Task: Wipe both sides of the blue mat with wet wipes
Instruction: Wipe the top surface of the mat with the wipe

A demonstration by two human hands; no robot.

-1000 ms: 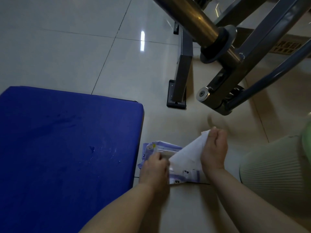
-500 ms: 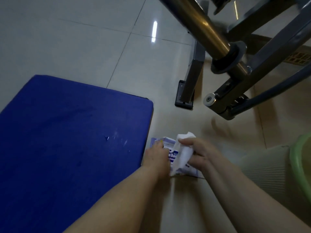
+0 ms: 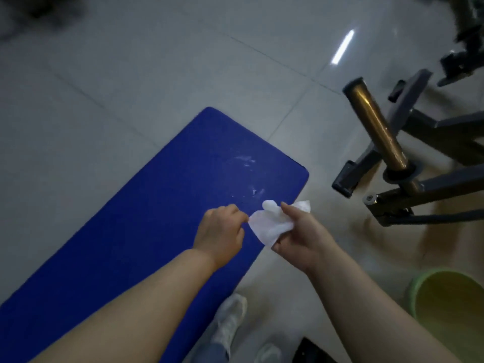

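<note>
The blue mat (image 3: 162, 205) lies flat on the tiled floor, running from the lower left up to the middle, with pale smears near its far right end. A white wet wipe (image 3: 272, 224) hangs above the mat's right edge. My right hand (image 3: 301, 237) grips the wipe in its curled fingers and thumb. My left hand (image 3: 222, 231) pinches the wipe's left corner. The wipe pack is out of sight.
A dark metal exercise frame (image 3: 432, 184) with a brass-coloured bar (image 3: 377, 129) stands on the floor to the right of the mat. A green bucket (image 3: 450, 305) sits at the lower right. A white shoe (image 3: 230, 320) stands by the mat's right edge.
Both hands have lifted off the wipe pack and moved over the mat's right edge with the pulled-out wipe. The view has risen and swung, so more of the mat shows.
</note>
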